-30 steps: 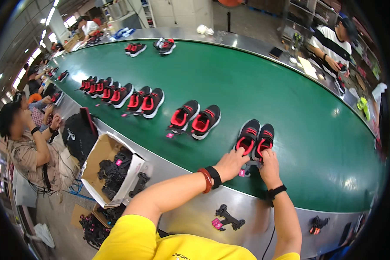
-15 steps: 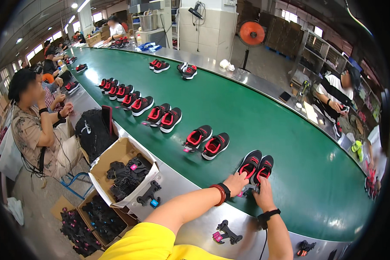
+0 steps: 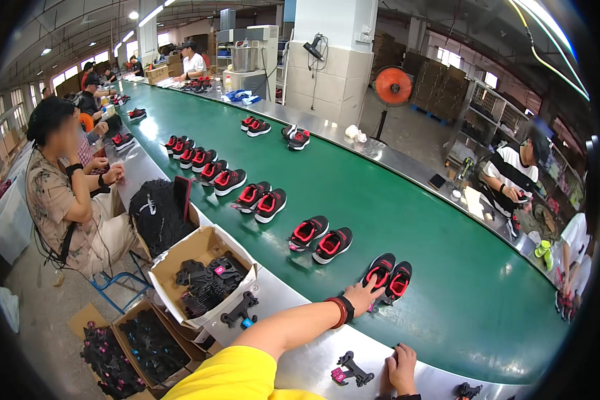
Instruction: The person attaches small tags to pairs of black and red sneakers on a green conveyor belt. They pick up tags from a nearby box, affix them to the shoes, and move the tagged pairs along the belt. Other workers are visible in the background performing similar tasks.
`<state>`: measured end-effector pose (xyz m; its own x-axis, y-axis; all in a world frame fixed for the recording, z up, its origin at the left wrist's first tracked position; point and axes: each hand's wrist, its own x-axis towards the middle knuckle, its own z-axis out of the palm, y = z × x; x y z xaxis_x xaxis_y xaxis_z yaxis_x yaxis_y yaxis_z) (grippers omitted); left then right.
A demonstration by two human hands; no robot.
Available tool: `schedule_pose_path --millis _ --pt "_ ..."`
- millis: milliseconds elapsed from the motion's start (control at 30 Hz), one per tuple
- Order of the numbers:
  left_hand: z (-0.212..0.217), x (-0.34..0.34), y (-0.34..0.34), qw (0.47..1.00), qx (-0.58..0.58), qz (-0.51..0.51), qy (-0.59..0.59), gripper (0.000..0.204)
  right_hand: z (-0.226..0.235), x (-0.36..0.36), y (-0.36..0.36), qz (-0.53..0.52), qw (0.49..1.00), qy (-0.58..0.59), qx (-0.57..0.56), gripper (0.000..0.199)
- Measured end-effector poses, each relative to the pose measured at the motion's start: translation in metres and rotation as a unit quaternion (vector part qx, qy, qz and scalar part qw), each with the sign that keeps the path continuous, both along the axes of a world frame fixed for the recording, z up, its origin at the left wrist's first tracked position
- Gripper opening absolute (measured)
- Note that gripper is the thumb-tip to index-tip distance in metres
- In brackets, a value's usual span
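Observation:
My left hand reaches over the green belt to the nearest pair of black and red sneakers. Its fingers grip the left sneaker at the opening, one pointing in over the red lining. Close beside it stands the right sneaker, untouched. A pink-labelled piece shows partly at their heels. On the metal table edge rests my right hand, its fingers bent and together; what they hold, if anything, is hidden. Left of that hand lies a black plastic shoe hanger with a pink label.
More sneaker pairs line the belt toward the far left. A carton of black hangers stands left of my arm, beside another hanger with a blue label. Co-workers sit along the left side; others stand across the belt.
My right hand has let go of the right sneaker and drawn back to the metal edge. My left hand stays at the left sneaker. The whole view has shifted slightly.

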<state>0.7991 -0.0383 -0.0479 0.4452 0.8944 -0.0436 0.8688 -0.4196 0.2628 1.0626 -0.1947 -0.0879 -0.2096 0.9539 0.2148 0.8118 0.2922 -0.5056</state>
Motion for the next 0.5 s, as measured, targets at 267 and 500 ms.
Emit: schedule_pose_path --millis 267,500 --pt "0.02 -0.013 -0.097 0.942 0.179 -0.056 -0.277 0.059 0.009 0.003 0.002 -0.004 0.999 0.012 -0.04 0.037" --pt "-0.002 -0.031 -0.178 0.866 -0.096 0.006 -0.491 0.023 0.012 0.007 0.0 -0.059 0.985 0.127 -0.101 0.036"
